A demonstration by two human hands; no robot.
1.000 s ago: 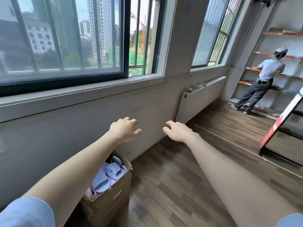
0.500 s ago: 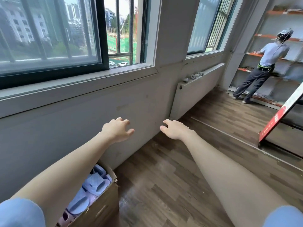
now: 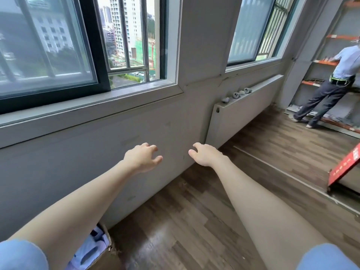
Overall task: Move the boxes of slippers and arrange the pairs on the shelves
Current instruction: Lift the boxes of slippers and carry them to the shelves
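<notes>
hovering side by side above the wooden floor, left grip and right grip are released: fingers loosely curled, grasping nothing. cardboard box of lilac slippers sits on the floor at lower left, beneath the left forearm, beside the wall. orange shelves stand far right, well apart, a person facing them

Floor: brown wood-grain planks. Wall: plain grey. Radiator: white. Shelves: orange-edged. Slippers: pale lilac, in a brown cardboard box. Sleeves: light blue.
</notes>
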